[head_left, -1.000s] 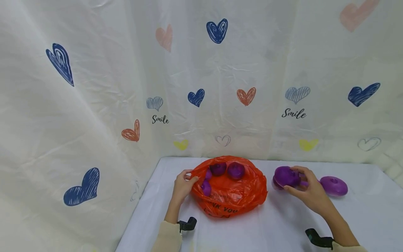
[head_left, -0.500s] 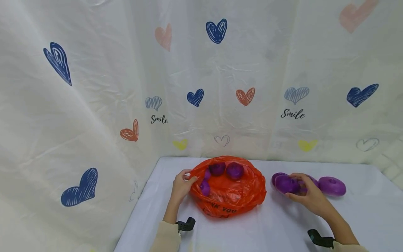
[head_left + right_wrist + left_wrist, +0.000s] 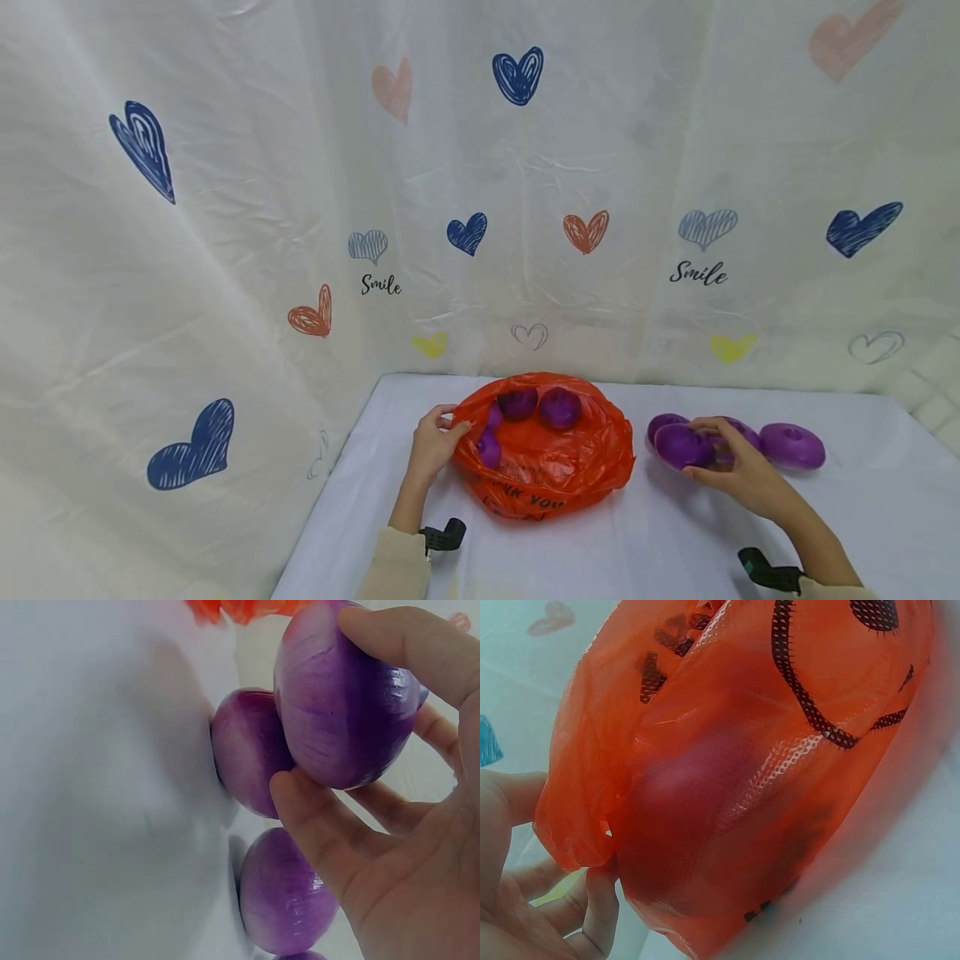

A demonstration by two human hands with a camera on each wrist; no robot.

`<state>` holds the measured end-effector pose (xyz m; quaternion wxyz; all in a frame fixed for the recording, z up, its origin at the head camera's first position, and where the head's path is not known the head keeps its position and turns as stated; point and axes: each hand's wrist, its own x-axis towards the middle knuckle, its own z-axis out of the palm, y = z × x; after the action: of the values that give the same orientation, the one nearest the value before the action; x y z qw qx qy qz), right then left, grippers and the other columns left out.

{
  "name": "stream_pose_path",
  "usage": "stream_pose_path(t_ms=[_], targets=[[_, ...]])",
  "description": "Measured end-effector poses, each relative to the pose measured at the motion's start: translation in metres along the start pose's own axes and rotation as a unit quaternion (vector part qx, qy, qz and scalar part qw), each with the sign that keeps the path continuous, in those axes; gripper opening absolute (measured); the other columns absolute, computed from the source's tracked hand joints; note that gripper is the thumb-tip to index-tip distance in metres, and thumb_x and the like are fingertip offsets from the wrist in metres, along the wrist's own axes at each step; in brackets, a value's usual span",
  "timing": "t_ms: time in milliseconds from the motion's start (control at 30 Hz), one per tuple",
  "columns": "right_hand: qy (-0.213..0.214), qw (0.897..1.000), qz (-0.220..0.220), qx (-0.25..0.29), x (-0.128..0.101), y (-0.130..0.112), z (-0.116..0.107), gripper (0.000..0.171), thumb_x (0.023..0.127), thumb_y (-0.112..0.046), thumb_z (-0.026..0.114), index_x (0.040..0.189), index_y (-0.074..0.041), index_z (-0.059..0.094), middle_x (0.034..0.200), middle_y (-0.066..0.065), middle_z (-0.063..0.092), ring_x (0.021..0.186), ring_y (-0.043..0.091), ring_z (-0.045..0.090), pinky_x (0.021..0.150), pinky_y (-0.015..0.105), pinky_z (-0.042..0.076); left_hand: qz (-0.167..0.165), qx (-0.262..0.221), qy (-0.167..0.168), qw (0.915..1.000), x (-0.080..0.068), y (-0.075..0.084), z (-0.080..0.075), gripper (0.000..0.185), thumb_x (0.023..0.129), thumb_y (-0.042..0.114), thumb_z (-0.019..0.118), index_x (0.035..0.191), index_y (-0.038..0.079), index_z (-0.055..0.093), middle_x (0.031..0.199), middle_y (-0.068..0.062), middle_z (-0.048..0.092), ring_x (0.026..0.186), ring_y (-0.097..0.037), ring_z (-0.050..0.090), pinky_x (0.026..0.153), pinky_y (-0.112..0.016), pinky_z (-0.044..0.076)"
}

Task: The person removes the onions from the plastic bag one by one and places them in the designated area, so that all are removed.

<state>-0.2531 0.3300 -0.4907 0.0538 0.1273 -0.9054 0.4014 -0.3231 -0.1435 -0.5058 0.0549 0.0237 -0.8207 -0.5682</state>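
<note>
My left hand [image 3: 433,446] pinches the left rim of a red plastic bag [image 3: 577,467] with black print. The bag's mouth gapes upward, and several purple onions [image 3: 560,407] lie inside. In the left wrist view, a round shape shows through the plastic [image 3: 727,780]. To the right of the bag, my right hand [image 3: 750,479] grips a glossy purple onion [image 3: 681,447] between thumb and fingers. That onion [image 3: 337,705] overlaps another onion [image 3: 251,750] behind it in the right wrist view.
Three more onions stand in a row on the white table [image 3: 585,558]: one at the left [image 3: 663,423], one partly behind my right hand [image 3: 741,432], one at the right [image 3: 792,447]. A white heart-patterned sheet [image 3: 525,167] hangs behind the table.
My right hand and the onion in it have come down a little toward the table, uncovering more of the onions behind. The left hand keeps its hold on the bag's rim.
</note>
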Motion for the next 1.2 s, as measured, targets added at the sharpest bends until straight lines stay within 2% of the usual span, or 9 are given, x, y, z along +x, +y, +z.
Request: stream_pose_path(t_ms=[100, 267, 333, 400, 467, 533, 700, 933, 1200], targets=[[0.002, 1.0, -0.007, -0.002, 0.0, 0.0, 0.001, 0.066, 0.087, -0.022, 0.082, 0.141, -0.008, 0.046, 0.137, 0.026, 0.053, 0.114, 0.015, 0.056, 0.08, 0.016, 0.053, -0.004, 0.0, 0.0, 1.0, 0.0, 0.0, 0.0, 0.041, 0.091, 0.024, 0.074, 0.128, 0.009, 0.065, 0.096, -0.012, 0.064, 0.075, -0.02, 0.059, 0.064, -0.028, 0.054], [-0.008, 1.0, -0.013, 0.006, 0.0, -0.004, 0.002, 0.067, 0.087, -0.021, 0.081, 0.141, -0.006, 0.045, 0.139, 0.025, 0.051, 0.121, 0.045, 0.054, 0.082, 0.015, 0.053, -0.009, 0.001, -0.001, 1.0, 0.001, -0.001, 0.001, 0.041, 0.091, 0.025, 0.074, 0.128, 0.01, 0.065, 0.096, -0.012, 0.063, 0.075, -0.02, 0.059, 0.064, -0.027, 0.055], [-0.012, 1.0, -0.017, 0.005, 0.0, -0.005, 0.002, 0.066, 0.087, -0.021, 0.082, 0.141, -0.006, 0.046, 0.14, 0.023, 0.051, 0.12, 0.035, 0.057, 0.083, 0.016, 0.053, -0.009, 0.001, -0.001, 1.0, 0.001, -0.001, 0.001, 0.041, 0.091, 0.025, 0.074, 0.128, 0.01, 0.065, 0.096, -0.012, 0.063, 0.075, -0.02, 0.059, 0.064, -0.027, 0.054], [-0.015, 1.0, -0.026, 0.005, -0.001, -0.005, 0.001, 0.065, 0.086, -0.021, 0.083, 0.14, -0.007, 0.048, 0.139, 0.022, 0.052, 0.117, 0.017, 0.059, 0.083, 0.017, 0.054, -0.009, 0.002, -0.001, 1.0, 0.001, -0.001, 0.001, 0.041, 0.091, 0.025, 0.074, 0.128, 0.01, 0.065, 0.096, -0.012, 0.064, 0.075, -0.02, 0.059, 0.064, -0.027, 0.054], [-0.022, 0.999, -0.033, 0.006, -0.002, -0.004, 0.0, 0.064, 0.086, -0.02, 0.083, 0.138, -0.008, 0.049, 0.139, 0.022, 0.053, 0.112, 0.0, 0.055, 0.082, 0.018, 0.055, -0.008, 0.002, -0.001, 1.0, 0.001, -0.001, 0.001, 0.041, 0.091, 0.025, 0.074, 0.128, 0.01, 0.065, 0.096, -0.012, 0.064, 0.075, -0.02, 0.059, 0.064, -0.027, 0.055], [-0.031, 0.999, -0.04, 0.009, -0.003, -0.001, 0.0, 0.063, 0.085, -0.02, 0.083, 0.138, -0.008, 0.051, 0.139, 0.022, 0.053, 0.109, -0.009, 0.051, 0.081, 0.019, 0.056, -0.008, 0.003, -0.001, 1.0, 0.001, -0.001, 0.001, 0.041, 0.091, 0.025, 0.074, 0.128, 0.01, 0.065, 0.096, -0.012, 0.064, 0.075, -0.02, 0.059, 0.064, -0.028, 0.054], [-0.054, 0.998, -0.04, 0.008, -0.005, 0.005, -0.002, 0.062, 0.085, -0.021, 0.083, 0.137, -0.008, 0.051, 0.139, 0.022, 0.052, 0.112, -0.004, 0.055, 0.081, 0.019, 0.056, -0.007, 0.003, -0.001, 1.0, 0.001, -0.001, 0.001, 0.041, 0.091, 0.025, 0.074, 0.128, 0.01, 0.065, 0.096, -0.012, 0.064, 0.075, -0.02, 0.059, 0.064, -0.028, 0.055], [-0.069, 0.997, -0.033, 0.027, -0.008, 0.014, -0.003, 0.064, 0.083, -0.019, 0.084, 0.137, -0.006, 0.051, 0.141, 0.021, 0.048, 0.11, -0.018, 0.046, 0.082, 0.018, 0.056, -0.013, 0.005, 0.0, 0.9999, 0.0, -0.001, 0.002, 0.04, 0.092, 0.025, 0.074, 0.128, 0.011, 0.065, 0.097, -0.012, 0.064, 0.076, -0.02, 0.059, 0.065, -0.028, 0.055], [-0.096, 0.994, -0.02, 0.046, -0.006, 0.024, -0.001, 0.063, 0.085, -0.016, 0.082, 0.138, -0.005, 0.049, 0.142, 0.027, 0.046, 0.108, -0.016, 0.047, 0.083, 0.018, 0.055, -0.012, 0.005, 0.0, 0.9999, 0.0, -0.002, 0.002, 0.04, 0.092, 0.026, 0.074, 0.128, 0.011, 0.066, 0.096, -0.012, 0.064, 0.075, -0.02, 0.059, 0.065, -0.028, 0.055]])
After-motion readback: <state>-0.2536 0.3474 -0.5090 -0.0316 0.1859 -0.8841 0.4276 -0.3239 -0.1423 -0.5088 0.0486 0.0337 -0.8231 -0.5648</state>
